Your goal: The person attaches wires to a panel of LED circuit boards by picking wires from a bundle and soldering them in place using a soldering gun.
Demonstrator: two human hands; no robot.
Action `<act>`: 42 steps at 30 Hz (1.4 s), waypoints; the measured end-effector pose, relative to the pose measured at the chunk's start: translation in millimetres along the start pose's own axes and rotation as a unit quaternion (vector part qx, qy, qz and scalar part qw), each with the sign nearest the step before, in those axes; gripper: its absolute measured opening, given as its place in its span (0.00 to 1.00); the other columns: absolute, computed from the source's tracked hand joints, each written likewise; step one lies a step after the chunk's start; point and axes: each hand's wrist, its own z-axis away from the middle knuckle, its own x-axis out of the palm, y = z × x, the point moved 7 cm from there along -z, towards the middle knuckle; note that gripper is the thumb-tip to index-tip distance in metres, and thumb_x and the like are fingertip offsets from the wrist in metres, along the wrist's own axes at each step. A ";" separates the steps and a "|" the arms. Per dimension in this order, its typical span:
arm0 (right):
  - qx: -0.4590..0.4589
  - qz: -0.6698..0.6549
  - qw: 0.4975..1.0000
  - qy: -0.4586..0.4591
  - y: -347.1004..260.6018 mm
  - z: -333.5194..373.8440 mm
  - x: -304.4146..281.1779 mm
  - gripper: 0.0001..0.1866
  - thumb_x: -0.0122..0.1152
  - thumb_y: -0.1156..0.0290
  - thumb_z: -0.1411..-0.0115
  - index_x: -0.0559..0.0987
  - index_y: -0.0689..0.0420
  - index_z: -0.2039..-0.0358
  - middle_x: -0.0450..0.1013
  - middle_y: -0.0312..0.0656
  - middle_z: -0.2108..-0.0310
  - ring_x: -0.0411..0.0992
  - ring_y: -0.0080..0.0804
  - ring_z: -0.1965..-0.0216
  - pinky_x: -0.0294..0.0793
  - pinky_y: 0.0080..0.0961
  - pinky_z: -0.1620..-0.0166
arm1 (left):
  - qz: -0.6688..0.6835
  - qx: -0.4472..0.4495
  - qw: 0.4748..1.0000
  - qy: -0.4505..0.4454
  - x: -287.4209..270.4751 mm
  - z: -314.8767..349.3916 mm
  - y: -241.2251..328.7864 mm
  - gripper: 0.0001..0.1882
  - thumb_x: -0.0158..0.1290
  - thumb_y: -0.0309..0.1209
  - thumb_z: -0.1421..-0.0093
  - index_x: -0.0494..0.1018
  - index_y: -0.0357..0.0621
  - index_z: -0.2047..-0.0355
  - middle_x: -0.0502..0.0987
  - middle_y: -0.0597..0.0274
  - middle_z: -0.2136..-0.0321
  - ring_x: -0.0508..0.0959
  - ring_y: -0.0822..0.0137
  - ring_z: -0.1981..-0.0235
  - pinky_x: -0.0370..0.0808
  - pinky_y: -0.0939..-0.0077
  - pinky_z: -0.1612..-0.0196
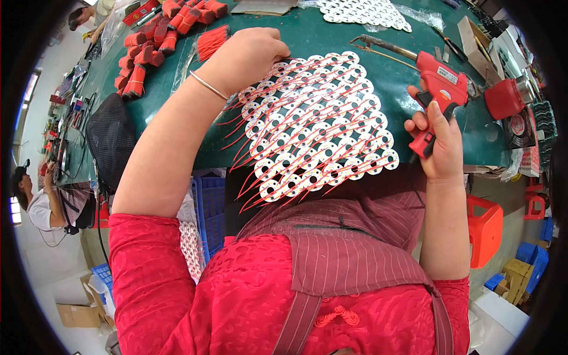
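My right hand [438,139] is wrapped round the grip of a red pistol-shaped soldering gun [441,80]. Its long metal nozzle points left, above the green table and beyond the far edge of a panel of round white circuit boards [319,127]. The panel lies at the table's near edge, with many thin red wires [248,155] running across its rows and sticking out on the left. My left hand [254,53] is at the panel's far left corner, fingers pinched together; what they hold is hidden. Just left of its fingers lies a loose bundle of red wires [213,42].
Several tied red wire bundles [142,56] are heaped at the far left. Another white board panel [367,13] lies at the back. A red canister [507,97] and an open carton [476,44] stand right. A black mesh cover [111,139] is near my left arm. Other people work beyond the left side.
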 end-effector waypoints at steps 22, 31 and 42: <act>-0.006 -0.002 1.000 -0.002 1.5 -0.9 -2.7 0.22 0.56 0.67 0.31 0.67 0.59 0.40 0.71 0.49 0.46 0.67 0.16 0.69 0.78 0.26 0.59 | -0.055 0.003 0.996 -0.065 -4.0 7.5 -14.2 0.08 0.50 0.19 0.45 0.67 0.42 0.65 0.75 0.52 0.71 0.77 0.49 0.65 0.72 0.57 0.62; -0.004 0.005 1.000 0.003 1.7 -0.3 -3.2 0.22 0.55 0.68 0.31 0.66 0.60 0.38 0.70 0.50 0.44 0.67 0.16 0.69 0.77 0.25 0.60 | 0.003 -0.093 0.996 -0.008 -31.4 26.2 -36.7 0.10 0.51 0.20 0.46 0.64 0.39 0.64 0.73 0.53 0.74 0.76 0.55 0.70 0.74 0.64 0.65; -0.001 0.004 1.000 -0.002 3.0 -1.0 -4.8 0.24 0.53 0.67 0.30 0.64 0.60 0.36 0.70 0.49 0.44 0.65 0.16 0.69 0.77 0.22 0.60 | -0.109 -0.216 0.970 0.034 -47.0 71.2 -81.3 0.10 0.51 0.23 0.46 0.66 0.41 0.63 0.76 0.51 0.74 0.78 0.48 0.69 0.74 0.57 0.64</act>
